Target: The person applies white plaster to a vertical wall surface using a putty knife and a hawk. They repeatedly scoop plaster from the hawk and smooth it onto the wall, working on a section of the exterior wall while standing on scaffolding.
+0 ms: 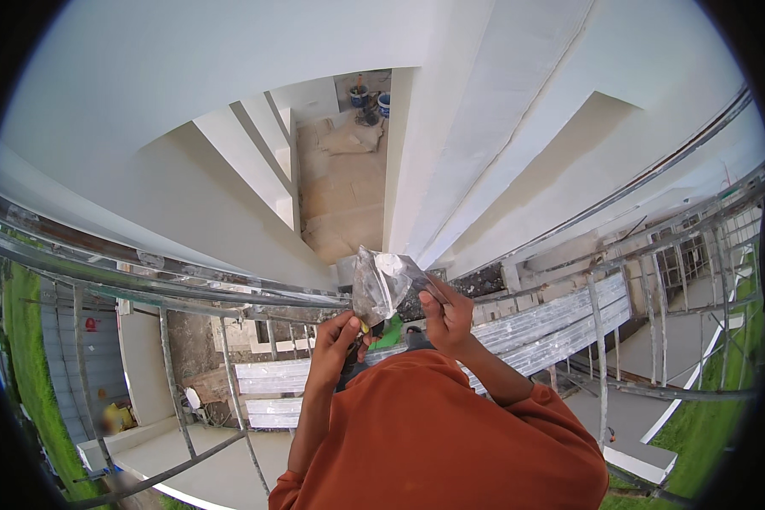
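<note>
In front of my chest, my left hand (pixel 338 335) is closed around the handle of a putty knife (pixel 371 289), whose broad grey blade is smeared with white filler (pixel 393 265). A bit of yellow shows at its handle. My right hand (pixel 447 316) grips a second scraper (pixel 418 275) with a dark flat blade. The two blades meet or overlap at the filler; whether they touch is hard to tell. Something bright green (pixel 389 331) shows below my hands, partly hidden by them.
Scaffold planks (pixel 561 319) lie below me, with metal scaffold rails (pixel 187 293) on both sides. White walls (pixel 255 76) rise ahead, around an opening to a brown floor (pixel 344 183). Inside stand buckets (pixel 359 93). Lower ground and grass (pixel 25 340) show beyond the scaffold.
</note>
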Motion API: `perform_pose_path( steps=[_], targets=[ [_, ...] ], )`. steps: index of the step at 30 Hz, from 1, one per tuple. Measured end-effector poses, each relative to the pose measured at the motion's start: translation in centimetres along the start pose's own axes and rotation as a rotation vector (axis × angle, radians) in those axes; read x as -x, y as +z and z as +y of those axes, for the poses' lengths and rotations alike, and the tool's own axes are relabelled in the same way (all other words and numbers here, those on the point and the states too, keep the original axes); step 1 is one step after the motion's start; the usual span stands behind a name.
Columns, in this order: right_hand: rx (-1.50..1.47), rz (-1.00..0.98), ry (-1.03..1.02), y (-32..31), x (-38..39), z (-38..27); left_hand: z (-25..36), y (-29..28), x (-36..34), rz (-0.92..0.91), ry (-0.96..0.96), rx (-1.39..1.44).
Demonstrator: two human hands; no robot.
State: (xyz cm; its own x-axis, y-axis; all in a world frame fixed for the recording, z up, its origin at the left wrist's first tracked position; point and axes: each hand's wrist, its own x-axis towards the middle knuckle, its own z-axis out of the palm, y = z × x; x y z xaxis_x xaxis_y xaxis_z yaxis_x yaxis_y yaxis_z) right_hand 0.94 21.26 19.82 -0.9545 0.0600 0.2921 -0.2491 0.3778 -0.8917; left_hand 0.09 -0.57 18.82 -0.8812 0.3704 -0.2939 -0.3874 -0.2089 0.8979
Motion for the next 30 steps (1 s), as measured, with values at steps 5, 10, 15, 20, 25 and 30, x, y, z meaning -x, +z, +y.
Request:
perform_pose_path(
  steps=[5,10,15,20,25,30],
  targets=[
    [0.280,-0.315,-0.338,-2.1,-3.4,4.3,1.3,-2.6,0.9,-0.002,0.046,-0.158],
    [-0.566,0.008,0.211,-2.5,-3.5,6.3,0.8,-1.9,0.5,0.210,0.181,0.027],
    [-1.461,-0.085,0.702,4.6,-0.2,-0.1,1.8,0.5,-0.4,0.200,0.194,0.424],
    [-1.663,-0.397,0.679,7.0,0.3,-1.8,2.7,1.1,0.1,0.287,0.225,0.123],
    [-1.674,-0.247,0.468,2.6,-4.0,-1.1,1.5,0.4,1.4,0.301,0.258,-0.053],
    [-1.372,0.163,0.477,2.6,-3.5,-1.4,1.6,1.9,1.2,0.510,0.465,-0.097]
  ],
)
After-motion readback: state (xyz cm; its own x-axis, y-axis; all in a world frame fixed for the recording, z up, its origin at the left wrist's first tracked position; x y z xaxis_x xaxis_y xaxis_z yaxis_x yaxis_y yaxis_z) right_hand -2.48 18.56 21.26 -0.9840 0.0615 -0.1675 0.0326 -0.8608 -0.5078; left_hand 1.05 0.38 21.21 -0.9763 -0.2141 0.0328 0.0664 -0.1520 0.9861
